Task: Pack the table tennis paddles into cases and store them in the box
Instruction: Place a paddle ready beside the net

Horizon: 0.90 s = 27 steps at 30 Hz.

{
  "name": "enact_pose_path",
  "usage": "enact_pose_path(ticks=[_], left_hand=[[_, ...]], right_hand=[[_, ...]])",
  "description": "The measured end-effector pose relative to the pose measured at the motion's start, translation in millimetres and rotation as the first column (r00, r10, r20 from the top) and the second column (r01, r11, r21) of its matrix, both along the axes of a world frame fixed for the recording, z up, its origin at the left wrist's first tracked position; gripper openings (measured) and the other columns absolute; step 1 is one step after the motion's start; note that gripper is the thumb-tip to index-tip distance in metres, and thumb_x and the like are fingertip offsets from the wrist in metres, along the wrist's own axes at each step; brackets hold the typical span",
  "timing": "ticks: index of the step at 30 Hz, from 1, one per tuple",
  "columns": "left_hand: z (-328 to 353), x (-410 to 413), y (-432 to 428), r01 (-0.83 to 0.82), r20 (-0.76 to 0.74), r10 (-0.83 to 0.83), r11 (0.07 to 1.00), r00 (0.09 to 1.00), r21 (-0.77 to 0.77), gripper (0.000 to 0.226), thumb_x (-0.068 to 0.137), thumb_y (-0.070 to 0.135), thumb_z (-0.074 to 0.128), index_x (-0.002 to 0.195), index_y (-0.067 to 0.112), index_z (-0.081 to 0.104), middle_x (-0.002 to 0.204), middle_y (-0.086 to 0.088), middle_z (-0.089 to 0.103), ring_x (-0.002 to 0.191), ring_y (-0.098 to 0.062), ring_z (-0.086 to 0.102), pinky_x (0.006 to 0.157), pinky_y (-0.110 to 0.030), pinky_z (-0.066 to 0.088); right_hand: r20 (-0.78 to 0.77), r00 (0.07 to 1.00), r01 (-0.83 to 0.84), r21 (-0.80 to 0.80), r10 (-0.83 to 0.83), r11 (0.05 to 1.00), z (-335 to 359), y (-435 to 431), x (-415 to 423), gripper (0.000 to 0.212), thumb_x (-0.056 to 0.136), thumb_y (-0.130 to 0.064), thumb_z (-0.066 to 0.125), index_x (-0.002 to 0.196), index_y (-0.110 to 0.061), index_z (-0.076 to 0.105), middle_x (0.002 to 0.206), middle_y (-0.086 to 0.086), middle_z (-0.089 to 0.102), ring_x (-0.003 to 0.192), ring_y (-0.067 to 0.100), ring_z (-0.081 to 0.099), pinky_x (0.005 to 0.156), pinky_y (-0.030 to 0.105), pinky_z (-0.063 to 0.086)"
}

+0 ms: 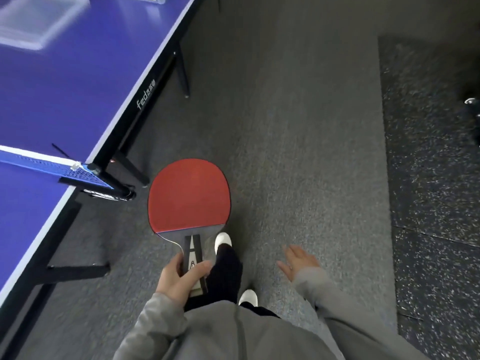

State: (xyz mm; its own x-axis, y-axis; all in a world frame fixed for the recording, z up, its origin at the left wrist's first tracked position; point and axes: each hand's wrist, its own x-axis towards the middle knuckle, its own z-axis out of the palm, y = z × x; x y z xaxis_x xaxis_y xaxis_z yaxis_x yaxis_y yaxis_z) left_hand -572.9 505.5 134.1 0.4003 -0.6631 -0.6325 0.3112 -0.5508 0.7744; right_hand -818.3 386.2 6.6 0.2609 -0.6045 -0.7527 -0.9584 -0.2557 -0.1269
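My left hand (179, 278) grips the handle of a table tennis paddle (189, 196), held over the floor with its red rubber face up and the blade pointing away from me. To the right, my right hand (298, 261) hangs free with its fingers spread and nothing in it. A clear plastic box (39, 20), blurred, sits on the blue table tennis table (65, 94) at the top left. No paddle case is in view.
The table's edge runs diagonally along the left, with its net (52, 167) and net clamp (109, 188) near the paddle and black legs (181, 71) underneath. My feet in white shoes (222, 241) stand on grey carpet (298, 139). Dark speckled flooring (436, 178) lies to the right.
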Motion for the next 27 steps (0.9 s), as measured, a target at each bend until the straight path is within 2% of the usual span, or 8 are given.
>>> enact_pose_path(ticks=[6,11,14,16,18,20,24,27], left_hand=[[-10,43,-98,-0.061,-0.06,0.06,0.998,0.996,-0.014,0.029,0.068,0.011,0.076,0.087,0.0,0.058,0.066,-0.009,0.058,0.044,-0.004,0.059,0.042,-0.018,0.048],[-6,83,-175,-0.08,-0.036,0.078,0.996,0.996,-0.049,0.03,0.062,0.02,0.074,0.083,0.005,0.059,0.064,-0.006,0.059,0.047,-0.004,0.06,0.043,-0.02,0.05],[-3,100,-213,-0.105,-0.008,0.105,0.993,0.994,-0.056,0.013,0.08,0.0,0.07,0.079,0.005,0.057,0.06,-0.004,0.059,0.044,-0.003,0.059,0.042,-0.019,0.049],[-1,108,-236,-0.141,0.004,0.142,0.987,0.99,-0.072,0.012,0.082,-0.002,0.066,0.079,0.005,0.057,0.061,-0.005,0.059,0.045,-0.001,0.058,0.042,-0.018,0.048],[0,114,-255,-0.186,-0.003,0.187,0.978,0.982,-0.098,0.017,0.075,0.006,0.074,0.08,0.005,0.058,0.066,-0.008,0.057,0.047,-0.002,0.059,0.042,-0.018,0.048],[0,120,-273,-0.245,-0.01,0.245,0.964,0.969,-0.101,0.028,0.062,0.021,0.071,0.082,0.006,0.06,0.068,-0.01,0.057,0.053,-0.009,0.06,0.043,-0.021,0.049],[-5,130,-309,-0.427,0.004,0.429,0.902,0.904,-0.067,0.039,0.056,0.026,0.067,0.086,0.002,0.059,0.071,-0.013,0.055,0.063,-0.021,0.056,0.043,-0.022,0.049],[-6,135,-328,-0.537,0.037,0.541,0.84,0.84,-0.072,0.057,0.045,0.039,0.072,0.087,0.003,0.058,0.072,-0.011,0.056,0.068,-0.021,0.056,0.045,-0.021,0.051]], right_hand=[[-0.076,0.995,-0.057,0.014,0.058,0.998,-1,-101,44,0.057,0.099,-0.048,0.026,0.149,-0.024,0.014,0.159,0.002,0.004,0.146,0.021,0.006,0.116,0.041,0.013],[-0.081,0.995,-0.055,-0.011,0.054,0.998,6,-178,74,0.057,0.099,-0.046,0.026,0.149,-0.022,0.014,0.158,0.002,0.01,0.145,0.022,0.014,0.115,0.035,0.018],[-0.077,0.996,-0.052,-0.03,0.05,0.998,10,-219,90,0.055,0.099,-0.046,0.027,0.148,-0.024,0.017,0.156,0.001,0.016,0.143,0.022,0.021,0.112,0.035,0.023],[-0.082,0.993,-0.087,-0.03,0.085,0.996,9,-249,102,0.055,0.098,-0.047,0.027,0.148,-0.024,0.018,0.157,0.0,0.015,0.143,0.02,0.018,0.114,0.038,0.021],[-0.081,0.989,-0.125,-0.019,0.123,0.992,8,-280,117,0.056,0.098,-0.048,0.026,0.148,-0.025,0.018,0.157,-0.001,0.013,0.145,0.02,0.013,0.116,0.042,0.015],[-0.08,0.982,-0.172,-0.005,0.171,0.985,6,-314,133,0.056,0.098,-0.047,0.026,0.149,-0.026,0.016,0.157,-0.001,0.012,0.145,0.02,0.01,0.117,0.044,0.011],[-0.06,0.948,-0.311,0.021,0.312,0.95,1,-385,174,0.056,0.098,-0.049,0.026,0.148,-0.027,0.016,0.158,-0.001,0.012,0.145,0.022,0.009,0.117,0.043,0.013],[-0.019,0.916,-0.399,0.045,0.4,0.916,4,-432,209,0.056,0.098,-0.047,0.028,0.148,-0.025,0.018,0.157,0.0,0.016,0.144,0.022,0.013,0.115,0.037,0.018]])
